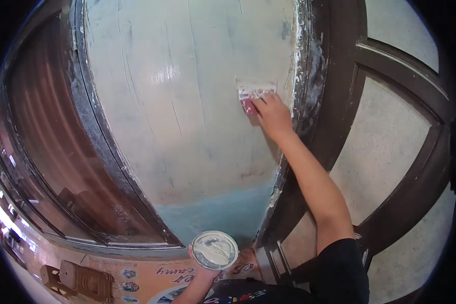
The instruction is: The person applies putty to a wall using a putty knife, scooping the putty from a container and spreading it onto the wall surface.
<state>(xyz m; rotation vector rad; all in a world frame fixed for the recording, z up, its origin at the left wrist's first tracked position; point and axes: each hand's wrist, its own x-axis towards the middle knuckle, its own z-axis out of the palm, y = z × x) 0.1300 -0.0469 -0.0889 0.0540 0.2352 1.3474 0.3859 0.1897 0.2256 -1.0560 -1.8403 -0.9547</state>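
My right hand [275,116] is closed on a putty knife [248,105] with a reddish handle, and fingers press along its wide blade. The blade lies against the upper right of the pale, coated wall panel [157,121]. Thin vertical ridges run down the coating, and a bluish-green band shows at the bottom. Low in front of me, my left hand [201,276] holds a round tub [193,248] from below and the side. Whitish putty [215,250] fills it, heaped in the middle. Part of the left hand is hidden by the tub.
A dark wooden frame [334,91] with pale panels borders the wall on the right. At left is a glazed window [66,137] with reddish-brown curtain folds. A printed orange sheet [152,283] covers the floor, and a brown plastic stool [83,281] stands at lower left.
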